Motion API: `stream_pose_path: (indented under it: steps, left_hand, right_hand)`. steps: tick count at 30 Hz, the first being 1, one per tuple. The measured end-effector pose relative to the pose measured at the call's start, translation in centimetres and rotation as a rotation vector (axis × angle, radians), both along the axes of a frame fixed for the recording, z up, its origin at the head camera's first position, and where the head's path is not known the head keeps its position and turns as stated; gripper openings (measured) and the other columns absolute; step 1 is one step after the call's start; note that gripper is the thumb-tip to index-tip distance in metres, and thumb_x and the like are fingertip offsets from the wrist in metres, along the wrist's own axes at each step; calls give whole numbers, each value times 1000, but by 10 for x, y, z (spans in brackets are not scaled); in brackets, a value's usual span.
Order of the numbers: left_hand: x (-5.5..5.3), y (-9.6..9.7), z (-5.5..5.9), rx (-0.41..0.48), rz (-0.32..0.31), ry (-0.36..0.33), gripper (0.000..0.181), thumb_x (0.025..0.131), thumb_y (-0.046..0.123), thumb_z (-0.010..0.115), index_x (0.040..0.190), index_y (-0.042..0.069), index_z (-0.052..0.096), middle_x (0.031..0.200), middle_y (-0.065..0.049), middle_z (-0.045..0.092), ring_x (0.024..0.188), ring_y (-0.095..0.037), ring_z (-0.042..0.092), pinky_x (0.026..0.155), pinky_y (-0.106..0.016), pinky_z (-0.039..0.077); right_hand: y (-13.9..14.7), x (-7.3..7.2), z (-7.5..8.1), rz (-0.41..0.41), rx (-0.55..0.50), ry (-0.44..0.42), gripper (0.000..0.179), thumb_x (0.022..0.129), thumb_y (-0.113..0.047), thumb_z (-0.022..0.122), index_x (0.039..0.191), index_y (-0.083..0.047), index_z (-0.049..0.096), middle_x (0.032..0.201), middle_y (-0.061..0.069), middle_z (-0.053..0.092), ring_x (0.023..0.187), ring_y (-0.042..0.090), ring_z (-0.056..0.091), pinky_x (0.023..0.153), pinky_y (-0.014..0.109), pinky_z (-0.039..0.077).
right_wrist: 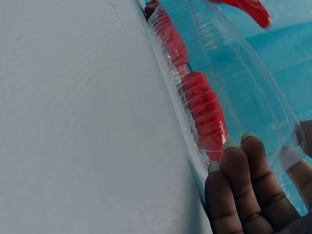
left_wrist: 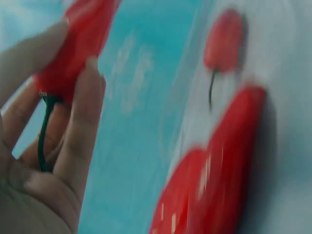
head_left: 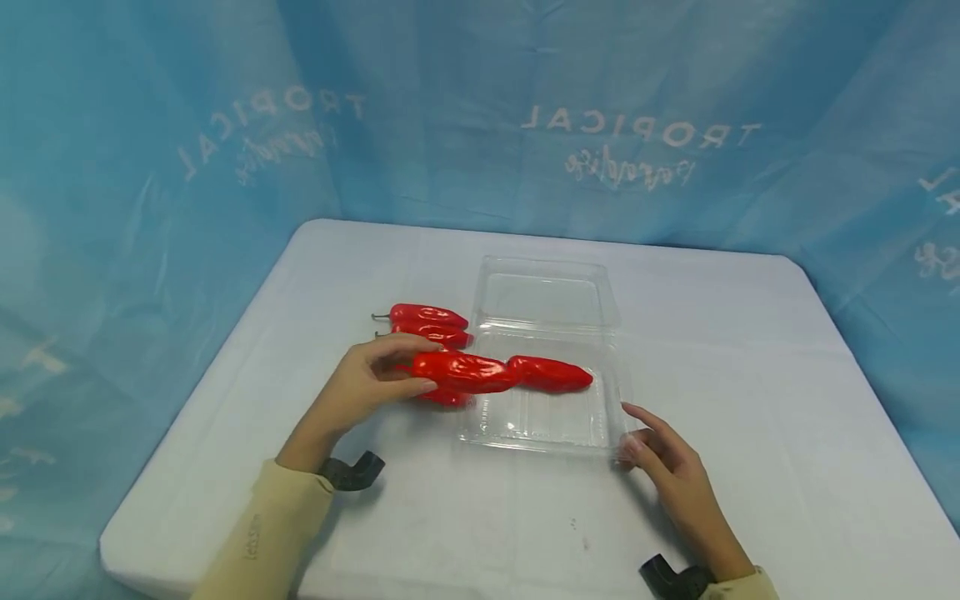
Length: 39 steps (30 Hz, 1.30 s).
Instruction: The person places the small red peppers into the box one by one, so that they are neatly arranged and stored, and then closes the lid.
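My left hand (head_left: 367, 379) grips a long red pepper (head_left: 461, 372) near its stem end, between thumb and fingers. In the left wrist view, that pepper's green stem (left_wrist: 46, 126) hangs toward the palm. The pepper is over the left side of a clear plastic clamshell box (head_left: 540, 429), its lid folded back. Inside the box lies another red pepper (head_left: 551, 374), its stem end hidden behind the held one. My right hand (head_left: 667, 467) pinches the box's near right corner; in the right wrist view its fingers (right_wrist: 236, 168) touch the outer wall.
Left of the box lie several red peppers (head_left: 427, 315), partly covered by the left hand. Everything rests on a white-covered table (head_left: 750, 350). A blue printed curtain (head_left: 480, 167) hangs behind and beside it. Each wrist wears a black device (head_left: 352, 472).
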<state>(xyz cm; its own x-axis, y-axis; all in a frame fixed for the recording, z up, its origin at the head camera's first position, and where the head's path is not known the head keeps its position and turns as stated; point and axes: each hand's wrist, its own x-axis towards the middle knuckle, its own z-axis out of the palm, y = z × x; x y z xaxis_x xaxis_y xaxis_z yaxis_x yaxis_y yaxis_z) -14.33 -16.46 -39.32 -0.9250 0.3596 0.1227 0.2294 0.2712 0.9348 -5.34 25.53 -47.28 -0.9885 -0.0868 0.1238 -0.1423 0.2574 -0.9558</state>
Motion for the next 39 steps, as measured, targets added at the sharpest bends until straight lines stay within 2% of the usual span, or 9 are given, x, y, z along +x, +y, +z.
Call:
stream_pose_path:
  steps: [4,10,15,18,24,29,33,36,39]
  left_hand:
    - [-1,45,5,-53,-51,5,47,84,26,86,128,26,71,124,6,67,111,-20,65,85,-31,60]
    - [4,94,-5,-196,-60,56,46,83,24,87,127,25,72,120,6,68,104,-14,67,83,-27,60]
    - [5,116,-18,-338,-67,242,51,82,21,88,130,16,70,122,-1,69,103,-15,66,85,-26,59]
    - [4,124,-22,-443,-40,358,52,81,23,89,128,12,70,119,-3,71,103,-17,67,89,-27,58]
    - [3,133,-23,-631,-7,379,51,78,26,92,122,10,72,118,-5,70,106,-21,67,94,-34,57]
    - [-1,138,-23,-655,-13,426,56,77,28,92,125,10,71,120,-6,67,108,-21,64,95,-33,56]
    - [-1,127,-17,-566,-1,482,56,79,27,91,129,13,69,124,-3,67,113,-19,63,95,-32,56]
    - [-6,99,-8,-446,13,471,48,84,27,87,128,17,70,124,2,68,116,-16,62,94,-35,57]
    - [-14,56,-3,-363,41,372,44,87,30,84,128,22,70,126,6,68,124,-17,58,97,-44,56]
  right_hand:
    - [-3,-3,-1,9,13,1,47,103,-11,62,149,-11,51,98,15,70,85,20,70,78,30,61]
    - [-6,-6,-1,68,-10,34,47,104,-7,59,150,-8,49,97,17,68,84,23,69,77,32,61]
    - [-5,-7,2,64,-19,52,47,103,-4,58,149,-7,50,95,14,68,83,22,69,76,32,61]
    - [-3,-7,4,60,-17,69,46,103,-1,58,148,-5,50,94,14,67,82,21,69,75,31,61]
    - [0,-5,4,44,3,61,46,103,-3,59,148,-5,50,95,14,68,82,21,69,75,29,60]
    - [2,-1,3,5,14,31,46,103,-7,60,148,-9,51,96,14,69,83,20,70,77,28,60]
    - [2,1,1,-6,16,20,47,103,-8,60,149,-10,50,97,14,69,84,20,70,78,28,60]
    - [1,1,-1,7,9,37,47,103,-6,59,149,-7,50,97,15,69,83,21,69,77,28,60]
    - [2,0,-1,15,0,47,46,103,-4,59,148,-6,50,96,15,69,83,21,69,76,29,61]
